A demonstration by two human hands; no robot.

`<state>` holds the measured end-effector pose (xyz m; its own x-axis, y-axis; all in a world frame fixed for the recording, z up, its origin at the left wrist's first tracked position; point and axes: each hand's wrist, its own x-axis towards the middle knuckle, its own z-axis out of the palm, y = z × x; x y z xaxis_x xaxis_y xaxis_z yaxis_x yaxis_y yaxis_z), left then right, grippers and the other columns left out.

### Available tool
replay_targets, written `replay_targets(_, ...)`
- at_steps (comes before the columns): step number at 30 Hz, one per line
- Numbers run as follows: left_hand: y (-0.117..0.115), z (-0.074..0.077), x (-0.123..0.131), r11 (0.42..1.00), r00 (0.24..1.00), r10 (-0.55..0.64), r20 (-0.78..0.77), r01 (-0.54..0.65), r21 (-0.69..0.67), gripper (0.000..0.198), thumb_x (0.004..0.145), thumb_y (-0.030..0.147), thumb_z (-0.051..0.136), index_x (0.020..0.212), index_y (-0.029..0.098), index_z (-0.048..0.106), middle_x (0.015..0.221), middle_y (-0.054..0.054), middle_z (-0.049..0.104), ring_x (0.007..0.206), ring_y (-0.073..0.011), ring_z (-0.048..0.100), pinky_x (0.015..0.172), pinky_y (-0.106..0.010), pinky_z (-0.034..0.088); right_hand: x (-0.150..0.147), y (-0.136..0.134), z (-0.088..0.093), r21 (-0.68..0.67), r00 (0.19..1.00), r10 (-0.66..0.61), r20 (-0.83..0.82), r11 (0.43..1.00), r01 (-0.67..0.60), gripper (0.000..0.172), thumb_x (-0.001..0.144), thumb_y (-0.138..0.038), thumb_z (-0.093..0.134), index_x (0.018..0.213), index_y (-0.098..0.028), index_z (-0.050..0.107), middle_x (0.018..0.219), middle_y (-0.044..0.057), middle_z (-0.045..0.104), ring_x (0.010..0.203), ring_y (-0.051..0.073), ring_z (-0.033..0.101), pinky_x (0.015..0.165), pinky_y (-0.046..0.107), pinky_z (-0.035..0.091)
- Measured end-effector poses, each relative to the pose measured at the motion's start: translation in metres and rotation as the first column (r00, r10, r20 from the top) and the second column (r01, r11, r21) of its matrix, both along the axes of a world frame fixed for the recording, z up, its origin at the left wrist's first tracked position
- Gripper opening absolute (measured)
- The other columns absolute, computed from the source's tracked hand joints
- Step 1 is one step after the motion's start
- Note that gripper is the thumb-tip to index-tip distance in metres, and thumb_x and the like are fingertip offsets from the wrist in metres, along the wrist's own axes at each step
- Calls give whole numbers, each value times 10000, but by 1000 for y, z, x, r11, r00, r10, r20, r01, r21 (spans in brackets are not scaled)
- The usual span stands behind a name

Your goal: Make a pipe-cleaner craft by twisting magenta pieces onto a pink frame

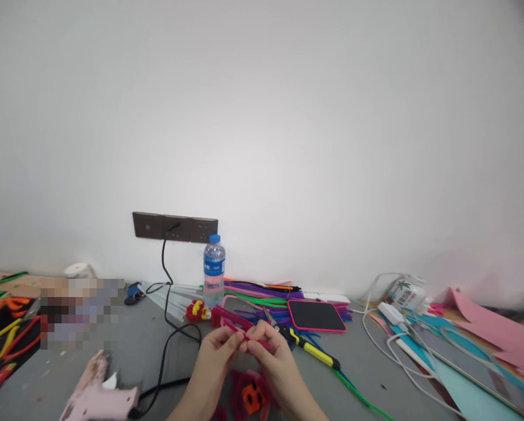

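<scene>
Between my left hand and my right hand is a dark pink pipe cleaner. The fingertips of both hands pinch it close together, nearly touching. Below my hands, partly covered by them, lies a dark pink fuzzy piece with an orange and black part at its middle. A small red and yellow fuzzy figure sits just beyond my left hand. Pliers with yellow and black handles lie beside my right hand.
A pink glue gun lies front left, its black cord running to the wall socket. A water bottle stands by the wall. A phone lies near bundled pipe cleaners. White cables and coloured sheets are at right.
</scene>
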<state>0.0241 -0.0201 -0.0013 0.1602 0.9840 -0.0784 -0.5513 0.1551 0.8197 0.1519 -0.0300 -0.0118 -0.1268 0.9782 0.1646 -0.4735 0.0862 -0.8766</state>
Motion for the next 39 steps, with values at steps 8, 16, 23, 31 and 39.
replay_targets(8,2,-4,-4,995,991,-31,-132,43,85,340,627,449,814,568,140,687,543,-3,639,552,-119,507,602,-220,420,1,0,3,-27,1000,18,-10,999,-18,273,734,-401,773,759,-186,606,656,16,684,604,143,565,633,253,407)
replay_targets(16,-5,11,-8,957,928,-181,-324,243,161,395,611,515,795,592,129,710,563,-10,612,593,-146,503,600,-235,363,25,4,9,85,977,4,211,996,-22,252,748,-423,745,734,-184,667,617,-10,593,543,126,503,546,240,375)
replay_targets(23,-8,6,-15,895,826,-396,-401,445,35,401,574,497,821,562,120,685,479,43,481,482,-83,335,491,-221,214,27,-3,28,77,944,228,237,965,-252,188,736,-347,771,700,-181,688,750,-6,546,696,135,514,639,248,391)
replay_targets(31,-11,10,-20,831,769,-524,-366,556,-19,322,555,433,847,567,141,713,509,4,585,470,-102,433,517,-232,311,23,-6,29,-27,927,354,122,935,-353,162,642,-254,836,669,-170,699,762,4,624,652,132,574,649,266,425)
replay_targets(39,-6,3,-20,853,786,-472,-398,522,20,334,659,457,780,612,132,714,504,33,530,469,-85,384,487,-210,259,21,1,13,-110,966,209,152,975,-194,219,624,-265,845,697,-160,668,585,-25,631,477,86,516,483,203,360)
